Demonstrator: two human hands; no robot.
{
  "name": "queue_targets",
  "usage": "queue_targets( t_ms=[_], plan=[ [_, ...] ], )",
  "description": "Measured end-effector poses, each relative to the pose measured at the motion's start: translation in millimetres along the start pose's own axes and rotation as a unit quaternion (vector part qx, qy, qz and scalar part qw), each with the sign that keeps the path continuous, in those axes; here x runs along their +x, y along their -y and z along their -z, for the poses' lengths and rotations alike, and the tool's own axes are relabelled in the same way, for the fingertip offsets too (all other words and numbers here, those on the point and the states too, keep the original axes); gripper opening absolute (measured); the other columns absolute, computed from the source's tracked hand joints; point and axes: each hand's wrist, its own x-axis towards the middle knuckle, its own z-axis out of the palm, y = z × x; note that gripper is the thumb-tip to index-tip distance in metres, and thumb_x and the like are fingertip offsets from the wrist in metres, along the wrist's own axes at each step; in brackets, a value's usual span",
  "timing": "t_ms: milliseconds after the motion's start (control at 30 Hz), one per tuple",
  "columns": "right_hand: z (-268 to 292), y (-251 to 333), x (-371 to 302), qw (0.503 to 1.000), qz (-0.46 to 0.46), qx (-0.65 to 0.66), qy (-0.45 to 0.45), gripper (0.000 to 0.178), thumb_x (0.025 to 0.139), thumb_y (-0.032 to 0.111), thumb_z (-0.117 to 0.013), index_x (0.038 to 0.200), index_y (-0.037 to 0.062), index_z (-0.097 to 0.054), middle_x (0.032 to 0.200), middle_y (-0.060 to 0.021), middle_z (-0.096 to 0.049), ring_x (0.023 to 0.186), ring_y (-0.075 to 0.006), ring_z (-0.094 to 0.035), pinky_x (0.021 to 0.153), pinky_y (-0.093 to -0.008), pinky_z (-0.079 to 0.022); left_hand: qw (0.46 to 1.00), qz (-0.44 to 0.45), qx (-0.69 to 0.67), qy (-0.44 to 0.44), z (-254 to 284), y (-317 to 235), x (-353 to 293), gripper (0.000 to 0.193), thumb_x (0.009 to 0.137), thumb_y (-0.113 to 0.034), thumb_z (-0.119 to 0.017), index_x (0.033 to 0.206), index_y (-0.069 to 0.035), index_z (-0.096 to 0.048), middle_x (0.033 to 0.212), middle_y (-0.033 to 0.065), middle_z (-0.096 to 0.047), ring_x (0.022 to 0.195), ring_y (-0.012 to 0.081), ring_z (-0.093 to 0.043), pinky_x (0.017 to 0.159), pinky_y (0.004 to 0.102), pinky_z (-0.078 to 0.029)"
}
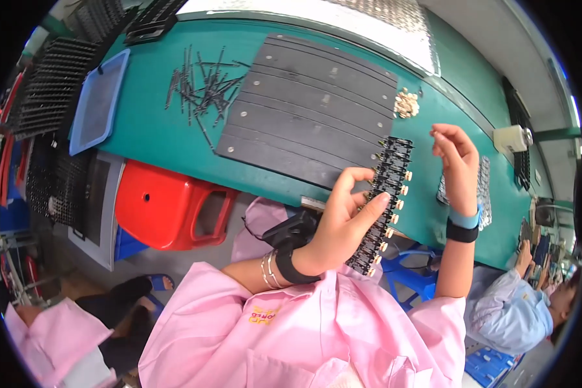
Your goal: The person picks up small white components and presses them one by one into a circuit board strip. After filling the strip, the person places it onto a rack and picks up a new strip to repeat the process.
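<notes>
Black slotted strip (387,204) in left hand (343,223), beige pegs alongside

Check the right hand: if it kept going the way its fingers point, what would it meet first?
The right hand has curled fingertips pointing left toward the top of the black slotted strip held by the left hand. Likely the strip's upper end first, though depth is unclear.

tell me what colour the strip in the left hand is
Black, with small beige pieces along its right edge; the strip in the left hand shows in the head view.
</notes>
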Motion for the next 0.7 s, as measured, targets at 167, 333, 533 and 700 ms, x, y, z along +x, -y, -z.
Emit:
queue_targets(
  t_ms=[167, 333, 533, 700],
  plan=[
    [-4, 22, -34, 0.930, -0.108, 0.335, 0.107, 0.018, 0.081, 0.008, -0.049, 0.096, -0.0018, -0.052, 0.082, -0.0058, -0.054, 0.067, -0.0081, -0.045, 0.063, -0.0204, -0.038, 1.000, 0.015, 0.010, -0.004, -4, -1, 0, 0.028, 0.087, -0.006, -0.044, 0.110, -0.005, -0.028, 0.085, 0.0074, -0.057, 0.061, 0.0058, -0.053, 0.052, 0.0180, -0.045],
    [-1, 16, -43, 0.876, -0.091, 0.441, 0.176, 0.017, 0.083, 0.009, -0.049, 0.097, -0.0008, -0.050, 0.083, -0.0062, -0.054, 0.068, -0.0087, -0.047, 0.063, -0.0217, -0.039, 1.000, 0.023, 0.008, -0.006, -12, 0, -1, 0.029, 0.087, -0.007, -0.045, 0.110, -0.006, -0.028, 0.084, 0.0075, -0.057, 0.060, 0.0057, -0.053, 0.050, 0.0183, -0.045],
    [-5, 18, -46, 0.901, -0.091, 0.394, 0.158, 0.015, 0.083, 0.011, -0.052, 0.092, -0.0001, -0.051, 0.083, -0.0064, -0.055, 0.071, -0.0090, -0.049, 0.064, -0.0221, -0.040, 0.999, 0.026, 0.023, 0.003, -12, 2, -1, 0.029, 0.087, -0.007, -0.045, 0.110, -0.006, -0.028, 0.084, 0.0076, -0.057, 0.060, 0.0058, -0.053, 0.049, 0.0186, -0.044],
    [-8, 21, -48, 0.908, -0.102, 0.373, 0.158, 0.014, 0.082, 0.010, -0.053, 0.092, 0.0001, -0.051, 0.083, -0.0056, -0.056, 0.073, -0.0091, -0.051, 0.064, -0.0221, -0.040, 0.999, 0.022, 0.033, 0.006, -12, 2, -2, 0.029, 0.086, -0.007, -0.045, 0.110, -0.006, -0.028, 0.083, 0.0080, -0.057, 0.060, 0.0061, -0.053, 0.049, 0.0186, -0.044]
  ],
)
